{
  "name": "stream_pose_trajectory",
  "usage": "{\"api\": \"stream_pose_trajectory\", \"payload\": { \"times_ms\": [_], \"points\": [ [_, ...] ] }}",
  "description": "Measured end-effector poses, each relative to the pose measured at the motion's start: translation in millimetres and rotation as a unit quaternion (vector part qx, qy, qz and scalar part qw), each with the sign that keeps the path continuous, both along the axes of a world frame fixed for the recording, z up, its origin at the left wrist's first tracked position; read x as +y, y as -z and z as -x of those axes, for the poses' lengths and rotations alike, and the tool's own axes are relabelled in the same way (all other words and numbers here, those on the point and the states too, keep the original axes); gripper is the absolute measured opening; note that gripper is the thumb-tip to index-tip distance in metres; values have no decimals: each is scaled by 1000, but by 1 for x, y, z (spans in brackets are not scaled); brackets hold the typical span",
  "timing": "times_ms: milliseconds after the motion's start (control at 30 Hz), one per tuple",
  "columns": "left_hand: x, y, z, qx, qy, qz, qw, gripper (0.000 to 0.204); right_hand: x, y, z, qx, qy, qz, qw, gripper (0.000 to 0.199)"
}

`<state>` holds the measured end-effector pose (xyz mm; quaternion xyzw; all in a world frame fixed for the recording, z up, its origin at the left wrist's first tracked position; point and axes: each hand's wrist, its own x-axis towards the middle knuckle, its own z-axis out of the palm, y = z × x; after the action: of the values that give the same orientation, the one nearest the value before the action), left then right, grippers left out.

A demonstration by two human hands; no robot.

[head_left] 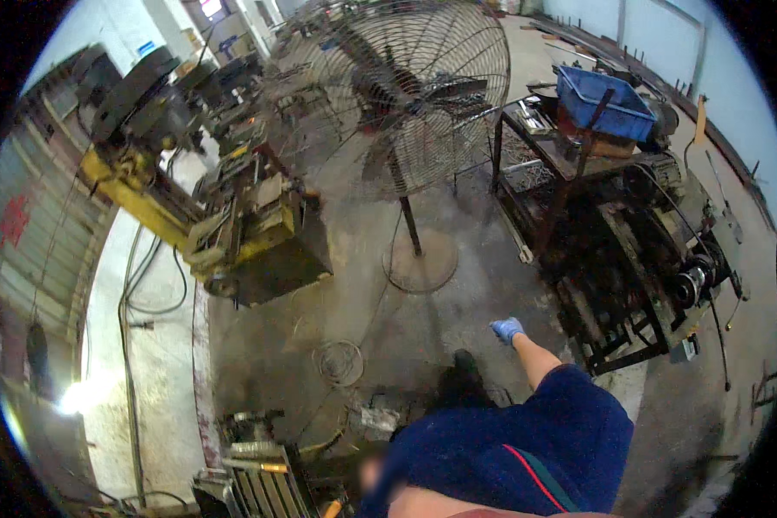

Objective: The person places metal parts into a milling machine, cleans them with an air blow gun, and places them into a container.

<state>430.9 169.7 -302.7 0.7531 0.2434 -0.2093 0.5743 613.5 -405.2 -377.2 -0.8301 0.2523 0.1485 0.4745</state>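
Note:
My right hand, in a blue glove, reaches out over the concrete floor from a dark blue sleeve. Its fingers look curled in; whatever they hold, if anything, is too small to make out. The base of a large standing fan is ahead of it, and a dark metal frame bench stands to its right. I cannot make out my left hand; only blurred skin shows beside the dark blue cloth at the lower edge.
A yellow-and-black machine stands on the left. On the right bench sit a blue plastic crate and a motor. Coiled wire lies on the floor. A slotted metal fixture with yellow-handled tools is near me, lower left.

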Motion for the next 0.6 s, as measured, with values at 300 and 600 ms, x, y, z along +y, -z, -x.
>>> {"api": "stream_pose_trajectory", "payload": {
  "times_ms": [300,600],
  "points": [
    [-64,-113,-170,147,175,-155,961,26,-41,9,-25,-63,-100,124,985,29],
    [-21,-285,-347,-149,38,-120,981,16,-104,-34,8,174,182,-162,954,19]
  ]
}}
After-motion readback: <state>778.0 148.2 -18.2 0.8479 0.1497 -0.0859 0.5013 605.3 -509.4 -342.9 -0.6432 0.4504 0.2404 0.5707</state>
